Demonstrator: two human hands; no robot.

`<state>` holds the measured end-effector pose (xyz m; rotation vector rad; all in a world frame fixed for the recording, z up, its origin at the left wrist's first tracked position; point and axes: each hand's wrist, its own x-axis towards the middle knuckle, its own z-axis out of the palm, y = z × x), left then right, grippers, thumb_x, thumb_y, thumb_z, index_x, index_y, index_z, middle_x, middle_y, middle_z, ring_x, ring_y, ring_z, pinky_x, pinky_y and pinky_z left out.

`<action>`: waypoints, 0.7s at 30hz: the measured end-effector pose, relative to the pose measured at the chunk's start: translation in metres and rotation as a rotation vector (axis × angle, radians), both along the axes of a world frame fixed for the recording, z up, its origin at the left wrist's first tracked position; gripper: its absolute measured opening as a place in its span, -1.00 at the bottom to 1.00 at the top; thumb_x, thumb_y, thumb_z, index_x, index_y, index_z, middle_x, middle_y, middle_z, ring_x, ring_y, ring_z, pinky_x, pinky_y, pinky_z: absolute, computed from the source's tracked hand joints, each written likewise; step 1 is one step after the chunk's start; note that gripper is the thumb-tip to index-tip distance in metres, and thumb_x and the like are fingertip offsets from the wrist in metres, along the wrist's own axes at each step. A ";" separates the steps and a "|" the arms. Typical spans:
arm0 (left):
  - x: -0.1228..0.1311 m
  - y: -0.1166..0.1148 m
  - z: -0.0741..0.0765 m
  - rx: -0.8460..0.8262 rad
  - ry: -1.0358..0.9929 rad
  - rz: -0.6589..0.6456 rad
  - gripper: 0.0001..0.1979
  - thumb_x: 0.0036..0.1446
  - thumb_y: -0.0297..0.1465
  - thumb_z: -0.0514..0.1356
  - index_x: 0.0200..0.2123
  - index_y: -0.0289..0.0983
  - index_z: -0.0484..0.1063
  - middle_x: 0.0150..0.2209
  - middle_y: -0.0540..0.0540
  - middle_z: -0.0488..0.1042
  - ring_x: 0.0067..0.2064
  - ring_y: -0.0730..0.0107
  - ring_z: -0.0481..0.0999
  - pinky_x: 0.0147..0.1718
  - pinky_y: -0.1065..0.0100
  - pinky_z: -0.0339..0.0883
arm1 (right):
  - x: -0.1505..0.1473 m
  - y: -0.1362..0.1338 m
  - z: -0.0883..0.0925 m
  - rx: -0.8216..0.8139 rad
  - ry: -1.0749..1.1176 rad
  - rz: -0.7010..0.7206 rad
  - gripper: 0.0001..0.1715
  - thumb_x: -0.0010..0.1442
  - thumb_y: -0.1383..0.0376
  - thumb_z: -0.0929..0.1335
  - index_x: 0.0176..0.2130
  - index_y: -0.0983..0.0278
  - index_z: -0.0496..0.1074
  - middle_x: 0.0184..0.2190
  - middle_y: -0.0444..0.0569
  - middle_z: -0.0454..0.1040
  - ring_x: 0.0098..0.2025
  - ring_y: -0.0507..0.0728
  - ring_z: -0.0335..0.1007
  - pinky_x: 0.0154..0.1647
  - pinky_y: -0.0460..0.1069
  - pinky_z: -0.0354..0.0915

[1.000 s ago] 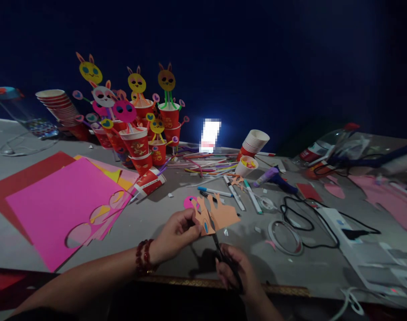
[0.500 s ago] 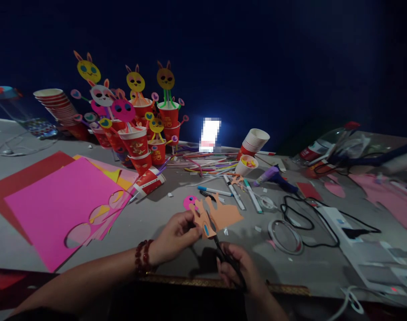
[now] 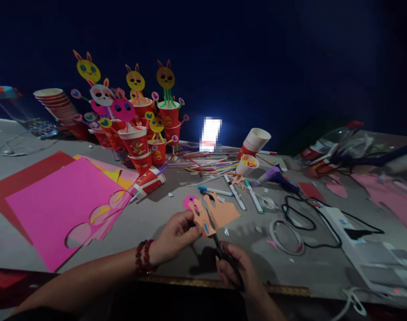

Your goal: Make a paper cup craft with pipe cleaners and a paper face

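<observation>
Between thumb and fingers, my left hand (image 3: pixel 176 234) pinches a piece of orange paper (image 3: pixel 225 214) over the table's front part. The paper has ragged cut-outs along its far edge and a blue oval drawn near its front corner. My right hand (image 3: pixel 235 269) grips black scissors (image 3: pixel 228 258), whose blades point away from me and meet the paper beside the blue oval. Most of the blade length is hidden by the paper or too dark to make out. Just beyond my left fingers lies a pink paper face (image 3: pixel 190 202), partly covered by the orange paper.
Pink paper sheets (image 3: pixel 66 200) lie on the left. Behind them stand red cups with rabbit faces (image 3: pixel 135 138). Markers (image 3: pixel 235 192), a tape roll (image 3: pixel 285 237), a black cable (image 3: pixel 327 245) and a white power strip (image 3: pixel 350 254) lie to the right. A lit phone (image 3: pixel 210 133) stands behind.
The orange paper's right end has shifted slightly left and tilted a little. The scissors stay at the paper, and both hands keep nearly the same place.
</observation>
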<state>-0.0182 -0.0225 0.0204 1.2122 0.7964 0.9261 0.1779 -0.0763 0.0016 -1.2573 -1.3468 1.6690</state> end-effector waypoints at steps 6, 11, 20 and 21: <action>-0.001 0.000 0.002 -0.011 0.012 -0.015 -0.65 0.11 -0.10 0.26 -0.32 -0.32 0.46 -0.36 -0.07 0.48 -0.32 0.37 0.41 -0.30 0.40 0.30 | 0.000 0.000 -0.002 -0.053 0.019 -0.015 -0.25 -0.12 -0.35 0.39 -0.51 0.22 0.15 -0.72 -0.29 0.12 -0.68 -0.08 -0.05 -0.66 -0.12 -0.09; -0.006 0.006 0.000 0.026 -0.007 0.050 -0.73 0.17 -0.20 0.21 -0.28 -0.31 0.49 -0.30 -0.09 0.51 -0.23 0.29 0.44 -0.17 0.34 0.31 | 0.004 0.000 -0.007 -0.035 0.003 0.025 -0.24 -0.15 -0.35 0.41 -0.49 0.23 0.20 -0.69 -0.30 0.10 -0.68 -0.09 -0.04 -0.68 -0.14 -0.07; -0.005 0.009 0.004 0.200 0.006 0.069 -0.71 0.24 -0.19 0.17 -0.40 -0.30 0.42 -0.38 -0.06 0.48 -0.33 0.37 0.41 -0.27 0.39 0.30 | 0.001 0.000 -0.007 -0.089 0.084 0.048 -0.26 -0.16 -0.33 0.42 -0.48 0.24 0.23 -0.72 -0.30 0.17 -0.71 -0.08 0.04 -0.68 -0.15 0.02; -0.005 0.008 0.005 0.218 0.016 0.073 -0.70 0.24 -0.18 0.16 -0.40 -0.30 0.41 -0.38 -0.06 0.48 -0.33 0.37 0.41 -0.27 0.39 0.30 | 0.001 0.000 -0.007 -0.097 0.089 0.046 -0.26 -0.17 -0.33 0.42 -0.48 0.24 0.23 -0.72 -0.30 0.18 -0.72 -0.09 0.04 -0.69 -0.15 0.02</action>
